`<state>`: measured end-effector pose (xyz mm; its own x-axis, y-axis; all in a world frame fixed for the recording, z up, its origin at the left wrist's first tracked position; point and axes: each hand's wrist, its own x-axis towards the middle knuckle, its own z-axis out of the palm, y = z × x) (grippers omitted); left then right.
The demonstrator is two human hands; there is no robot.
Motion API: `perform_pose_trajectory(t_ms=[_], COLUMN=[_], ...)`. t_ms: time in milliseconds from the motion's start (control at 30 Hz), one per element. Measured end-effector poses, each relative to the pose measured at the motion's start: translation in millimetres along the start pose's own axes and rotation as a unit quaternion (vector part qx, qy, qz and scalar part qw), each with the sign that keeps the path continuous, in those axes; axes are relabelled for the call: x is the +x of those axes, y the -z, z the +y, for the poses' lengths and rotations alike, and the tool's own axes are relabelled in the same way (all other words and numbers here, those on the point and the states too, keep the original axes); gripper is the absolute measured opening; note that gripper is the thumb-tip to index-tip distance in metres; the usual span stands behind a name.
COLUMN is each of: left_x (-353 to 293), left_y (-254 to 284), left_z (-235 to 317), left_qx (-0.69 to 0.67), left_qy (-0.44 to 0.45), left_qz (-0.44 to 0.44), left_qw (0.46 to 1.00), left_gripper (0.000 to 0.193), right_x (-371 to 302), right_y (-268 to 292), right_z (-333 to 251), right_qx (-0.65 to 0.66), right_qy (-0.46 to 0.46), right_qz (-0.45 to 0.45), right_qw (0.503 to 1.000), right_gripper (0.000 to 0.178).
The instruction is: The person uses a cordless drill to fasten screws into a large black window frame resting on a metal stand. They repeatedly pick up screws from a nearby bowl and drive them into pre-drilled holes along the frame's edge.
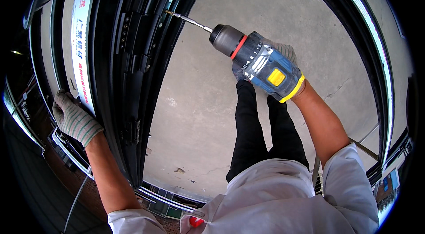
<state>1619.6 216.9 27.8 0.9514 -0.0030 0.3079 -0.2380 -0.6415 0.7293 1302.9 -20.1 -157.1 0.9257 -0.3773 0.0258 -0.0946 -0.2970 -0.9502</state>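
Note:
My right hand, in a striped knit glove and mostly hidden behind the tool, is closed around a cordless drill in blue, black and yellow. A long silver bit points up and left from its chuck. The bit's tip meets the edge of a black hinge on a dark metal frame; whether a screw sits at the tip is too small to tell. At the frame's left side, my left hand, in a matching glove, has its fingers curled around the outer edge, next to a white-and-blue protective strip.
Bare concrete floor lies beneath the drill, with my legs in dark trousers on it. Another dark frame edge curves along the right. More frame profiles stand at the far left. A thin rod slants below my left forearm.

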Motion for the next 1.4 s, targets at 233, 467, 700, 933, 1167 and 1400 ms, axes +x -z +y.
perform_pose_trajectory(t_ms=[233,467,700,933,1167,1400], left_x=[4,3,6,5,0,2], left_y=[4,1,1,2,-3,0], left_z=[-5,-3,-5,-5,1,2], left_qx=[0.0,0.009,-0.001,0.018,0.007,0.04], left_qy=[-0.007,-0.008,-0.003,-0.024,-0.006,0.003], left_qz=[-0.009,-0.004,-0.004,-0.012,0.001,-0.008], left_qw=[1.0,1.0,1.0,0.999,1.0,0.999], left_gripper=[0.032,0.034,0.031,0.027,0.029,0.034], right_x=[6,11,3,-2,-2,1], right_y=[12,10,15,20,20,18], right_z=[6,3,7,-15,-23,-11], right_qx=[0.019,-0.033,-0.019,0.083,0.093,0.065], right_qy=[0.044,0.056,0.061,-0.036,-0.061,0.089], right_qz=[-0.008,0.015,-0.01,0.014,-0.03,-0.024], right_qw=[0.999,0.998,0.998,0.996,0.993,0.994], right_gripper=[0.045,0.041,0.05,0.055,0.056,0.054])
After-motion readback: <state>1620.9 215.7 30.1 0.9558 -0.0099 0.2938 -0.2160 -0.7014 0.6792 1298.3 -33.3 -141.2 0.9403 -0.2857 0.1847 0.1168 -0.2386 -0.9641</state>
